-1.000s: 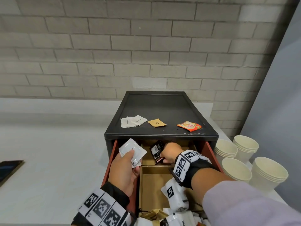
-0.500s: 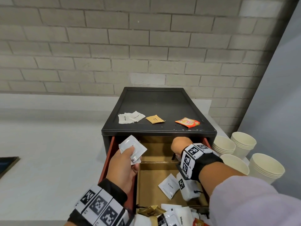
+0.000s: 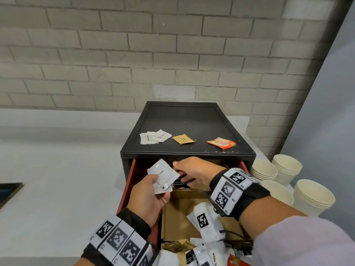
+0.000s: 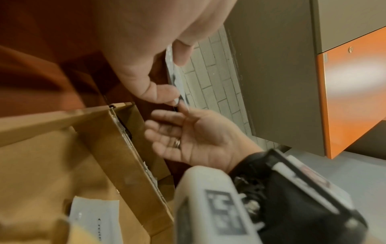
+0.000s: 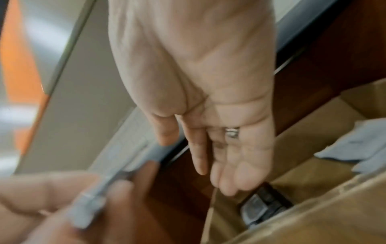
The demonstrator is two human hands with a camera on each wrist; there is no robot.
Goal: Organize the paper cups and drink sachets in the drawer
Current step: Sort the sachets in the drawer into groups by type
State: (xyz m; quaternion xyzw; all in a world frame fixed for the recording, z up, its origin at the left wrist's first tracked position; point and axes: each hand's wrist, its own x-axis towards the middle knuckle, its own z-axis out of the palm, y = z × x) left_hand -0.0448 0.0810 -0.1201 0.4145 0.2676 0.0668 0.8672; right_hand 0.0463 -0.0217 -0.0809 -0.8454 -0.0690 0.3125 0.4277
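Nearest you, at the drawer's front, lies a loose heap of sachets (image 3: 194, 254), white and tan, unsorted. Just past it your left hand (image 3: 148, 196) pinches a small stack of white coffee sachets (image 3: 163, 176) between thumb and fingers, held up over the drawer's (image 3: 127, 186) left side with the long edge tilted toward the far right. Your right hand (image 3: 194, 172) is beside that stack, fingers straight and relaxed, holding nothing; its fingertips (image 5: 227, 183) reach down and leftward over the dark sachets (image 3: 179, 184) standing in the rear section behind the cardboard divider (image 4: 129, 148). What the next move turns on, as I judge it: the dark sachets sit directly under your right hand, and the white stack lies to its left, almost touching its thumb, so the right hand is the nearer one to either. Farther back, on the cabinet (image 3: 184, 120) top, lie two white sachets (image 3: 154, 136), a tan one (image 3: 183, 139) and an orange one (image 3: 221, 143). The cups (image 3: 284, 170) stand stacked on the table (image 3: 57, 169) to the right, well apart from the drawer.
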